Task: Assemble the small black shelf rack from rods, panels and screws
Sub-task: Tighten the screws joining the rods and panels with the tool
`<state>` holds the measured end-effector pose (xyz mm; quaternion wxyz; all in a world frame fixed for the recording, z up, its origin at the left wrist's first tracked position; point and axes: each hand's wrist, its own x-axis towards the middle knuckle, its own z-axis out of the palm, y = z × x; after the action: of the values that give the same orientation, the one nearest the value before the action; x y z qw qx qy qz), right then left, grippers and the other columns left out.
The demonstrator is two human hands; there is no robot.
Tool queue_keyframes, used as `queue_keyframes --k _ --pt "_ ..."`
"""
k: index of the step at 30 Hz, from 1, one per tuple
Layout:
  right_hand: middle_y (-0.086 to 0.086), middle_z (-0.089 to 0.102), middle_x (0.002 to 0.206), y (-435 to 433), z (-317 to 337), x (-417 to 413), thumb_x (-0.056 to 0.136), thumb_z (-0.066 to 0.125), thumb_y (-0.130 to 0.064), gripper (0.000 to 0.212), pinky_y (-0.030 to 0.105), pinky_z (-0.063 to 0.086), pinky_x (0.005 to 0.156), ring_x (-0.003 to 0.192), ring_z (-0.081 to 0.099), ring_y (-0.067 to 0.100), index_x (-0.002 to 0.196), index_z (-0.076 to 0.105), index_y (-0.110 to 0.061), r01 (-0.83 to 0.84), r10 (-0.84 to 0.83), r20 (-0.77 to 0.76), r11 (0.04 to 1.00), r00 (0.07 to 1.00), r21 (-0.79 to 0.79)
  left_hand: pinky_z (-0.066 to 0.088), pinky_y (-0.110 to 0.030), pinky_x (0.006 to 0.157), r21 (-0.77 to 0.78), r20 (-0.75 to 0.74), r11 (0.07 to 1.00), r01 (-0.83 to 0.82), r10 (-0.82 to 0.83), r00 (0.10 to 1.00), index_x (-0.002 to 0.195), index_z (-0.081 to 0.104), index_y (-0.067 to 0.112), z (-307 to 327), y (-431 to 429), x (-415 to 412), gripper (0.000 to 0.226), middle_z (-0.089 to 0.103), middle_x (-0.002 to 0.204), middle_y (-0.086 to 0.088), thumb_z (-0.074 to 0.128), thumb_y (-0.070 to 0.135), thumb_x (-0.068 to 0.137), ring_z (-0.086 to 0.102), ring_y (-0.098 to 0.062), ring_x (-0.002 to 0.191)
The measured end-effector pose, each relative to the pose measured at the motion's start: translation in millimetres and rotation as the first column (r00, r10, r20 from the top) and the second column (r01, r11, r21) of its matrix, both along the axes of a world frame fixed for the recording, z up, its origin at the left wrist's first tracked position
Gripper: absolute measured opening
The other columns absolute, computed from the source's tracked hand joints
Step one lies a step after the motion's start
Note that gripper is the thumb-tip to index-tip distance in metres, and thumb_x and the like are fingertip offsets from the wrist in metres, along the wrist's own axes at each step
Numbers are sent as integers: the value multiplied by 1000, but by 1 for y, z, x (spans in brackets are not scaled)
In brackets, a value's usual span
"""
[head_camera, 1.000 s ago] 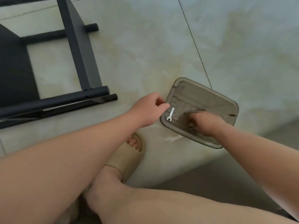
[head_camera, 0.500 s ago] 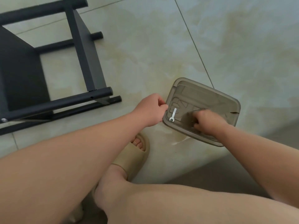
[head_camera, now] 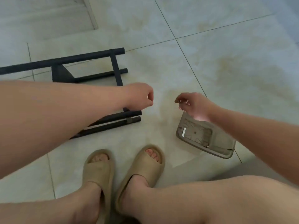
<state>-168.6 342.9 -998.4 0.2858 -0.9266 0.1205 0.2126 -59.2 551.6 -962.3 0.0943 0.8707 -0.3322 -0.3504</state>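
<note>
L hand point(head_camera: 140, 97) curled, sth tiny pinched; R hand point(head_camera: 193, 105) pinching small screw point(head_camera: 183, 102). Rack point(head_camera: 113, 116) under L; tray point(head_camera: 205, 138) below R.

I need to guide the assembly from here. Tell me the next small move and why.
Probably carry the right hand with its small silvery screw left to the black metal rack frame on the tiled floor. That hand is already lifted clear of the translucent grey parts tray, and the left hand, closed, hovers near the frame's rods.

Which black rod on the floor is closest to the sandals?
The lowest black rod, below the left hand. The other rods lie farther up the floor from the sandals.
</note>
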Motion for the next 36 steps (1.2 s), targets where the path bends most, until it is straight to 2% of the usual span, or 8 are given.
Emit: queue_keyframes --k 4,7,12,17,23,29,33,36 --pt "-11 67 91 39 20 36 99 51 -11 32 24 40 81 93 59 14 125 67 -22 -47 47 39 999 998 12 40 -30 70 94 117 994 60 -71 991 102 58 26 29 37 51 11 57 94 10 54 35 98 55 -15 89" --pt "-15 69 83 68 24 53 94 51 -9 27 29 48 77 86 64 10 111 60 -28 -59 57 41 996 998 62 38 -27 61 85 103 996 18 -27 994 102 58 25 25 65 70 12 55 84 14 54 36 98 55 -8 78" --pt "-15 71 73 110 13 65 91 52 -8 26 33 55 72 74 66 12 85 63 -30 -44 49 -23 985 999 168 41 -25 63 20 -36 995 -98 98 995 105 59 23 -32 98 67 17 58 90 13 54 38 99 57 -6 80" --pt "-22 63 62 125 -7 57 89 65 -8 18 12 44 58 56 54 -1 90 72 -25 -29 47 -56 958 997 284 51 -32 77 -57 -276 934 -353 325 904 100 62 22 -85 108 51 29 69 97 8 48 47 100 69 -13 85" --pt "1 74 89 128 -22 39 94 69 -15 21 31 54 80 79 67 18 108 74 -31 -48 85 -90 935 992 352 51 -28 73 -97 -486 863 -496 394 781 104 70 22 -106 106 41 37 72 102 10 46 50 100 68 -12 85" --pt "-5 76 89 132 -35 21 97 64 -8 26 37 56 91 84 72 10 117 73 -23 8 -5 -7 915 1000 403 56 -24 54 -100 -670 761 -641 425 609 100 68 2 -115 104 32 32 76 96 -6 54 31 100 74 -23 69" --pt "-2 76 85 135 -42 14 96 64 -4 20 32 57 87 79 73 12 108 73 -16 17 -40 41 889 998 457 60 -40 68 -85 -647 811 -578 396 652 94 70 9 -121 103 27 39 76 92 -14 54 44 99 74 -33 78" --pt "-2 76 84 138 -44 13 96 64 -3 15 34 58 83 77 72 14 102 71 -15 20 -50 47 866 998 500 59 -37 62 -102 -641 806 -584 396 658 91 71 7 -122 102 25 41 75 92 -18 54 43 99 73 -35 77"
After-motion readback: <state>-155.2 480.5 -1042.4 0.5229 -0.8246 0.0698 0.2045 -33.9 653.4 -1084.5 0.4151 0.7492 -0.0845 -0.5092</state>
